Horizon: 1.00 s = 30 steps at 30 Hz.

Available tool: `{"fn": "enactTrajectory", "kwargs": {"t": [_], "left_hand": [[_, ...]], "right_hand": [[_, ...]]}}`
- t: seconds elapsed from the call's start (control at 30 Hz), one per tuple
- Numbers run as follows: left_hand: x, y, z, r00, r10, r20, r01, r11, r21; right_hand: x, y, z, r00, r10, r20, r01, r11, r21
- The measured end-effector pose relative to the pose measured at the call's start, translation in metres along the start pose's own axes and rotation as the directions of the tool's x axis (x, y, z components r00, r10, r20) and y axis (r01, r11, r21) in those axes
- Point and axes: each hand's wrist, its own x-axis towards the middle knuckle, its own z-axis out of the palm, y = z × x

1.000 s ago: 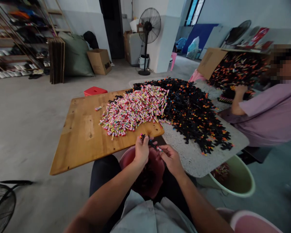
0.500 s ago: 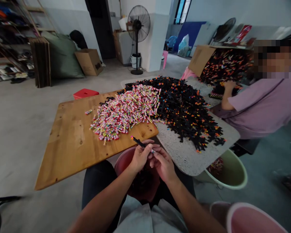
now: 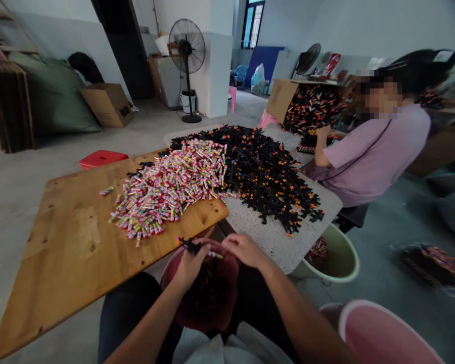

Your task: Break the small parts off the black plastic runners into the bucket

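My left hand [image 3: 191,263] is closed round a black toy piece [image 3: 189,245] with an orange-pink tip at its left end; a small light-coloured tube [image 3: 215,255] sticks out on its right side. Just right of it, my right hand [image 3: 244,248] has its fingers pressed together near the bucket's rim; what they hold, if anything, is too small to name. Both hands are above a dark red bucket [image 3: 227,290] between my legs. Beyond them lie a heap of pink-and-white wrapped tubes [image 3: 174,182] and a larger heap of black pieces with orange tips [image 3: 265,172].
A wooden board [image 3: 72,242] meets a speckled grey table [image 3: 250,230]. Green [image 3: 352,258] and pink [image 3: 387,333] tubs stand at right. A person in a pink shirt [image 3: 379,151] sits by a full cardboard box [image 3: 280,101]. A red stool [image 3: 103,158] is behind the board.
My hands have moved apart, the left keeping the black piece and the right drawn away from it. The whole view has shifted to the right.
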Motion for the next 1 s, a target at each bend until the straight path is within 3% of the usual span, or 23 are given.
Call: {"fn": "enactTrajectory", "kwargs": {"t": [0.03, 0.07, 0.17, 0.23, 0.33, 0.57, 0.77, 0.87, 0.93, 1.0], "left_hand": [[-0.002, -0.01, -0.01, 0.996, -0.069, 0.051, 0.063, 0.992, 0.113], [-0.005, -0.02, -0.019, 0.981, -0.158, 0.109, 0.129, 0.963, 0.236], [-0.017, -0.042, -0.039, 0.928, -0.332, 0.169, 0.21, 0.84, 0.5], [-0.022, -0.047, -0.044, 0.924, -0.35, 0.154, 0.207, 0.796, 0.569], [-0.017, -0.041, -0.039, 0.932, -0.32, 0.169, 0.18, 0.815, 0.551], [0.022, -0.01, -0.01, 0.952, -0.137, 0.274, 0.02, 0.92, 0.39], [0.059, 0.003, 0.034, 0.959, -0.007, 0.284, -0.086, 0.946, 0.312], [0.075, 0.003, 0.055, 0.95, -0.032, 0.31, -0.033, 0.979, 0.199], [0.083, 0.005, 0.064, 0.964, -0.015, 0.265, -0.013, 0.995, 0.104], [0.086, 0.011, 0.065, 0.984, 0.059, 0.165, -0.062, 0.998, 0.014]], "right_hand": [[0.013, 0.003, -0.019, 0.968, 0.08, -0.238, -0.145, 0.952, -0.268], [0.027, 0.006, -0.038, 0.928, 0.098, -0.359, -0.23, 0.91, -0.346], [0.069, 0.013, -0.079, 0.863, 0.091, -0.497, -0.348, 0.82, -0.455], [0.088, 0.015, -0.089, 0.858, 0.092, -0.506, -0.386, 0.765, -0.515], [0.097, 0.016, -0.084, 0.872, 0.083, -0.483, -0.397, 0.696, -0.598], [0.064, 0.027, -0.061, 0.912, 0.012, -0.411, -0.341, 0.579, -0.741], [0.043, 0.039, -0.063, 0.927, -0.041, -0.373, -0.283, 0.577, -0.766], [0.038, 0.039, -0.071, 0.926, -0.056, -0.374, -0.275, 0.58, -0.767], [0.034, 0.035, -0.075, 0.927, -0.079, -0.366, -0.255, 0.584, -0.771], [0.029, 0.029, -0.074, 0.951, -0.154, -0.269, -0.124, 0.605, -0.786]]}}
